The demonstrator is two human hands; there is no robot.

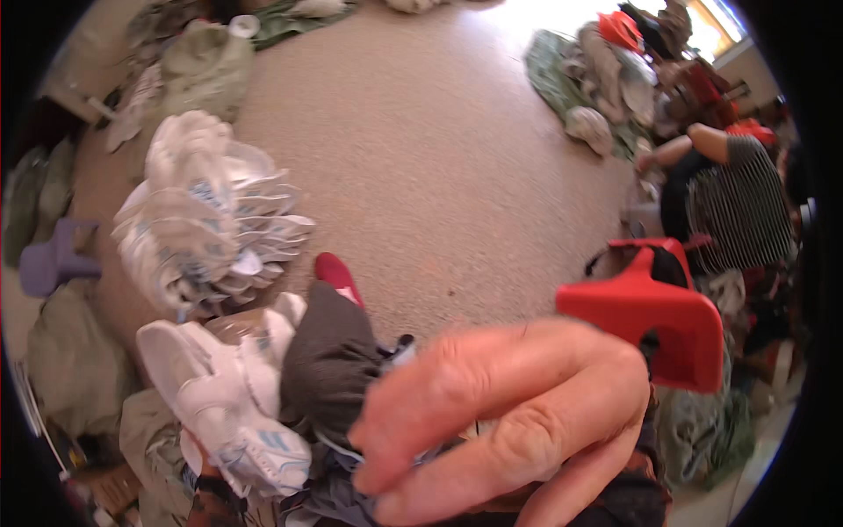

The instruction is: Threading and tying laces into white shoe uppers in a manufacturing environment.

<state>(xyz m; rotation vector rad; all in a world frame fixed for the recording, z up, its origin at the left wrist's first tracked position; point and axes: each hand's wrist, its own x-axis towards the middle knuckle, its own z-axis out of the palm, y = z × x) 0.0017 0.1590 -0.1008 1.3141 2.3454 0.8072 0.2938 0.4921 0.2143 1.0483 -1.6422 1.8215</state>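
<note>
Close in front, my right hand [514,413] fills the lower middle, its fingers bent and their tips turned to the left. The thumb is hidden, and whatever the fingers pinch cannot be made out. A white shoe upper with light blue trim [237,413] is at the lower left, over my lap. My left hand [190,452] shows only as a strip of skin at its edge, above a dark patterned sleeve; it seems to hold the upper from behind. Beside the upper is my knee in dark grey cloth [329,360], with a red shoe [336,274] beyond it.
A tall stack of white shoe uppers [206,211] stands on the floor [421,167] at the left. A purple stool [57,259] is farther left. At the right are a red plastic chair [650,307] and a person in a striped shirt [738,202]. Sacks [206,66] lie around.
</note>
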